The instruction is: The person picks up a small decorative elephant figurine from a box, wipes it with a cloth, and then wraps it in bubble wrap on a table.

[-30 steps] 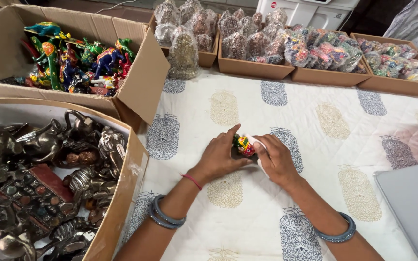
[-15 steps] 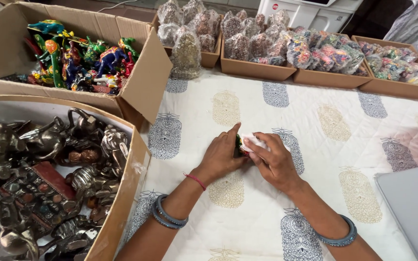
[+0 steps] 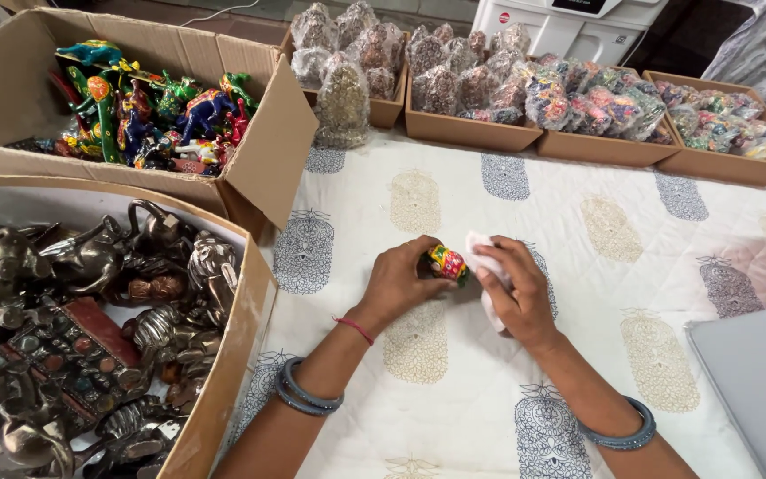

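While the small painted figurine (image 3: 447,263) sits near the middle of the tabletop (image 3: 631,231), I judge it to be a light, rigid little thing with a glossy painted skin, so it could slip under a loose pinch and its paint or thin parts might chip if it were knocked. The safest hold, as I read it, is around its rounded body from both flanks, not by anything that sticks out.

My left hand (image 3: 398,282) comes in from seven o'clock, forearm angled up across the printed cloth, wrist low and palm turned down. Its fingers are curled around the figurine's left side, gripping it against the tabletop. A red thread and grey bangles ring that wrist and forearm.

My right hand (image 3: 514,293) comes in from five o'clock, palm down, fingers bent. It is closed on a small white cloth (image 3: 480,251), whose upper end lies just beside the figurine at its three o'clock; I cannot tell whether the two actually touch.

At nine to eleven o'clock from the hands stand two open cardboard boxes: the nearer box (image 3: 223,390) holds dark metal figures, the farther box (image 3: 268,168) bright painted animals. Along twelve to two o'clock runs a row of shallow trays (image 3: 472,133) filled with wrapped pieces. A grey device (image 3: 755,381) lies at four o'clock.
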